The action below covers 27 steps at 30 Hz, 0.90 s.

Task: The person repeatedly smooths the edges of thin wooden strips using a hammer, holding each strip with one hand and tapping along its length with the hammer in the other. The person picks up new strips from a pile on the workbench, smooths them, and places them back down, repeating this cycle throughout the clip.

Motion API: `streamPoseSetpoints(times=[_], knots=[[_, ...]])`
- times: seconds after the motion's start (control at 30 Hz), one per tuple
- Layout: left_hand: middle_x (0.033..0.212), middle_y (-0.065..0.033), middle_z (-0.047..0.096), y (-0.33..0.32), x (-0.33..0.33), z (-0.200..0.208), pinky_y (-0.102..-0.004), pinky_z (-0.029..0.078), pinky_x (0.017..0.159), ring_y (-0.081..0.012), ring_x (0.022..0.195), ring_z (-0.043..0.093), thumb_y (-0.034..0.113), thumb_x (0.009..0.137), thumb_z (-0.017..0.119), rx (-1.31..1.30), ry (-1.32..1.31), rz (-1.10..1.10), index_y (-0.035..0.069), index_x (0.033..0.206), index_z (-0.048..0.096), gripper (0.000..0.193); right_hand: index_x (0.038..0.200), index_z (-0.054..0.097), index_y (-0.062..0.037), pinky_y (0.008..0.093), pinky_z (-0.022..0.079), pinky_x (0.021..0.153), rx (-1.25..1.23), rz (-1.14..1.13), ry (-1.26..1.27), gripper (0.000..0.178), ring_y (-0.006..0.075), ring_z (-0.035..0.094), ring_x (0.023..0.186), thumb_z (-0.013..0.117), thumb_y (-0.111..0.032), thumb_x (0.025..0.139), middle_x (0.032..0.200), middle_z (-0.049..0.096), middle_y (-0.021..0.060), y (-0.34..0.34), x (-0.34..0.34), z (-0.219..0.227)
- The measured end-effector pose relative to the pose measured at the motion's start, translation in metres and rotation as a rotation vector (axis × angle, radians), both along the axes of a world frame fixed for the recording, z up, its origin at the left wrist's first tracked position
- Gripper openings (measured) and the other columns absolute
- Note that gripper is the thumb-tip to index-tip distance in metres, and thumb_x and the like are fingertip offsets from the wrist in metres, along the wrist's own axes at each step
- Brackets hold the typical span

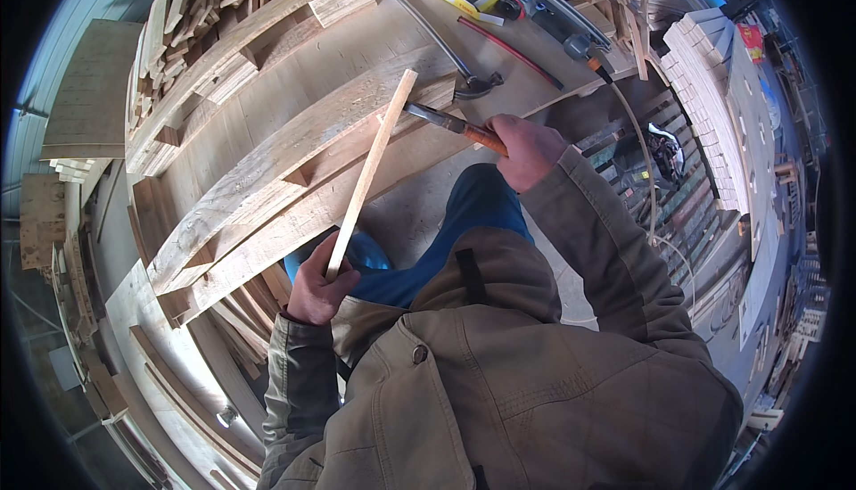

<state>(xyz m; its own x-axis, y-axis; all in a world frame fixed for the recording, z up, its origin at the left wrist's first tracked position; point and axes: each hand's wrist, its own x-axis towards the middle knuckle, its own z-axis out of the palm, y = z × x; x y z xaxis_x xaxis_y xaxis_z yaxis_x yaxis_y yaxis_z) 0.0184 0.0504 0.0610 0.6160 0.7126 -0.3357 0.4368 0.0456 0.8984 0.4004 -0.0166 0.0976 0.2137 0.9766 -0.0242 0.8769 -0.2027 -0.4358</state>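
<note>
wooden strip (371, 174) gripped in the left fingers (316, 270), while the right fingers (511, 131) clasp an orange-handled tool (456, 125).

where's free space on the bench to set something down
Bare patches: a long one on the bench between the two notched beams, left of the hammer; a small one between it and the red bar. Crowded: beyond that bar, around the yellow-edged box, and by the hammer head, near the right hand and its tool.

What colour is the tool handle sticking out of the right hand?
The handle is orange-brown, best seen in the head view.
</note>
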Motion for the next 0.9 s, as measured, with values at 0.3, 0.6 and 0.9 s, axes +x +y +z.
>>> streamPoseSetpoints(times=[0.3,0.6,0.9], knots=[[0.085,0.0007,0.061,0.000,-0.003,-0.001,-0.0258,0.048,0.071,-0.0086,0.077,0.056,-0.001,0.081,0.071,0.011,0.053,0.010,0.002,0.148,0.053,0.070,0.108,0.063,-0.0033,0.0499,0.053,0.081,0.032,0.006,0.057,0.024,0.0443,0.066,0.094,0.065,-0.009,0.084,0.100,0.069,0.0216,0.003,0.002,-0.011],[0.086,-0.0003,0.063,0.001,-0.002,-0.001,-0.0269,0.050,0.073,-0.0092,0.078,0.058,-0.001,0.080,0.071,-0.017,0.039,0.028,0.002,0.148,0.053,0.071,0.101,0.061,-0.0023,0.0495,0.048,0.071,-0.044,0.001,0.146,0.023,0.0453,0.063,0.083,0.070,-0.019,0.088,0.084,0.063,0.0229,0.006,0.005,-0.022],[0.109,-0.0080,0.067,0.003,0.001,0.008,-0.0307,0.051,0.090,-0.0153,0.101,0.062,-0.002,0.079,0.070,0.002,-0.004,0.008,-0.001,0.148,0.051,0.071,0.105,0.061,-0.0039,0.0504,0.049,0.073,-0.007,-0.017,0.280,0.028,0.0451,0.064,0.084,0.076,-0.020,0.088,0.085,0.066,0.0217,-0.006,0.000,-0.031]])
